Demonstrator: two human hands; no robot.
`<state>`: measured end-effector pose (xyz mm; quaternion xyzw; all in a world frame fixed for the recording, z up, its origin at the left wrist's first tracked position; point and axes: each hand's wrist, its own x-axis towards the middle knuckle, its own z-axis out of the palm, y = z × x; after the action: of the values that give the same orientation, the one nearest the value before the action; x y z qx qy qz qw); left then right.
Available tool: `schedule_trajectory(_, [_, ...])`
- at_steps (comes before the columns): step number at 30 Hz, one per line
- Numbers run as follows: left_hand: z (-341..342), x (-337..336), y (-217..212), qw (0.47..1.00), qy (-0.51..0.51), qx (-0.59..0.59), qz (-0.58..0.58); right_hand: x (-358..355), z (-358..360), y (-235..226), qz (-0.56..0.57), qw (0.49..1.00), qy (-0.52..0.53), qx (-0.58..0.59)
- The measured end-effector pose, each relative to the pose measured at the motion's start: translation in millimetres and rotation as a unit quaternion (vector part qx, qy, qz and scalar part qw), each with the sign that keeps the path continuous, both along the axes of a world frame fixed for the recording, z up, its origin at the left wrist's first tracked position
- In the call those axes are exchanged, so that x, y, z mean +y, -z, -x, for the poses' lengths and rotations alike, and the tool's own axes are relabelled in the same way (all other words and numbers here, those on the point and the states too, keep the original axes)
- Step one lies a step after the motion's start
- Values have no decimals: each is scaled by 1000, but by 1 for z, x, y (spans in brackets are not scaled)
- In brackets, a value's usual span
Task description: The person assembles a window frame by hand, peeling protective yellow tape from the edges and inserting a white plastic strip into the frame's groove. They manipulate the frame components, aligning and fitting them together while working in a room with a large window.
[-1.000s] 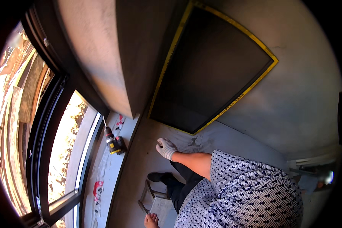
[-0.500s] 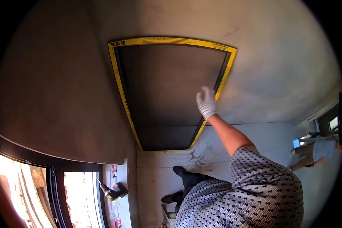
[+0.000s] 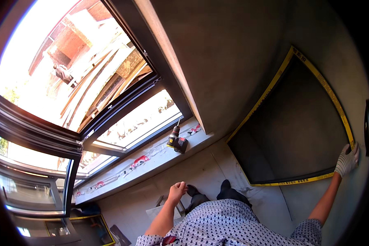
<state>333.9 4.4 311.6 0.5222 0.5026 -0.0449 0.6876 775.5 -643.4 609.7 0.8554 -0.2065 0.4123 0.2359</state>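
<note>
A dark window screen (image 3: 291, 123) with yellow tape along its frame leans against the wall on the right. My right hand (image 3: 346, 160), in a pale striped glove, grips the frame at its right-hand edge, near the lower corner. My left hand (image 3: 178, 192) is bare and raised in front of my body, apart from the screen. Its fingers are curled in, and whatever may be inside them is hidden.
A cordless drill (image 3: 176, 141) rests on the white windowsill (image 3: 156, 164), by a dark-framed window (image 3: 168, 82). A small stool (image 3: 162, 211) stands beside my feet. Another yellow-edged panel (image 3: 92, 229) is at the lower left. Outside lie timber planks (image 3: 106, 82), with a person (image 3: 63, 74) near them.
My view has swung left toward the window, so the screen now appears on the right. My right hand has closed on its frame edge. My left hand has risen into view.
</note>
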Motion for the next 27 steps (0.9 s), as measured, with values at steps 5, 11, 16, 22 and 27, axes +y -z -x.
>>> schedule_trajectory(5, [13,-18,-8,999,-24,37,-9,-13,1,5,18,1000,22,11])
schedule_trajectory(11, [67,-34,25,997,-22,76,15,2,8,-9,39,992,88,79])
schedule_trajectory(16, [103,-12,51,995,-47,77,42,6,6,-22,40,991,83,93])
schedule_trajectory(22, [118,29,44,993,-95,59,46,28,11,-35,-1,986,108,127])
schedule_trajectory(27, [137,56,50,989,-113,69,59,31,19,-40,12,986,119,116])
